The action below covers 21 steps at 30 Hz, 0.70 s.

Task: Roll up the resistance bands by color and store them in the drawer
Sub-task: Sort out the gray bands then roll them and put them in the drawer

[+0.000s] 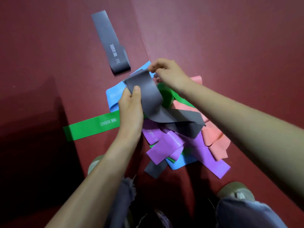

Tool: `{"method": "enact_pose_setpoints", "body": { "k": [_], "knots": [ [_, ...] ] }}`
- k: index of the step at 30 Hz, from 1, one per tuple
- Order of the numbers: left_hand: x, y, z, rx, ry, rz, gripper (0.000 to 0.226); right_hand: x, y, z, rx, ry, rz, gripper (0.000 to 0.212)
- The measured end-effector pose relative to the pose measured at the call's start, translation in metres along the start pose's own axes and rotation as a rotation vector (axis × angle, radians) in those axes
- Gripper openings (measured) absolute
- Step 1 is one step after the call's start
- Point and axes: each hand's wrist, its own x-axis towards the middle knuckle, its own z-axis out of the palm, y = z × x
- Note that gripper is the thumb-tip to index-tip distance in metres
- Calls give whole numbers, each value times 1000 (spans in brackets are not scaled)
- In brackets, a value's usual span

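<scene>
centre of frame: left hand (130, 104) grips a grey band (148, 91), thumb pressed on its face, fingers curled behind it. right hand (167, 71), just above and right of it, pinches the band's upper edge between thumb and fingertips; its other fingers are curled in. the band arcs between the two hands, and its loose end trails down to the right onto the pile.

the pile lies on the dark red floor (49, 46) under the hands: blue band (113, 96) at its left, pink bands (213, 137) at its right, purple bands (166, 145) low in the middle. another blue piece and a grey end (154, 168) poke out at the bottom edge.

a long green band (92, 127) lies flat, running out left from under the left hand. more green shows behind the held band.

upper left: a second grey band (108, 41) lies flat with pale printing on it, apart from the pile.

bottom of frame: shoes (235, 191) and frayed denim hems.
</scene>
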Motion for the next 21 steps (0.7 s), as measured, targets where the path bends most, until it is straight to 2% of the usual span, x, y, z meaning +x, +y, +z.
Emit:
{"method": "enact_pose_setpoints", "body": {
  "k": [5, 10, 14, 21],
  "knots": [
    [9, -1, -11, -4, 42, -16, 27, 44, -23, 26, -144, -187, -2, 34],
    [6, -8, -17, -12, 23, -42, 26, 61, -21, 46, -153, -280, 44, 39],
    [2, -14, -17, -27, 17, -76, 26, 63, -12, 53, -111, -270, 129, 43],
    [2, -20, -15, -53, 31, -149, 24, 58, -5, 47, -5, -225, 80, 44]
  ]
}}
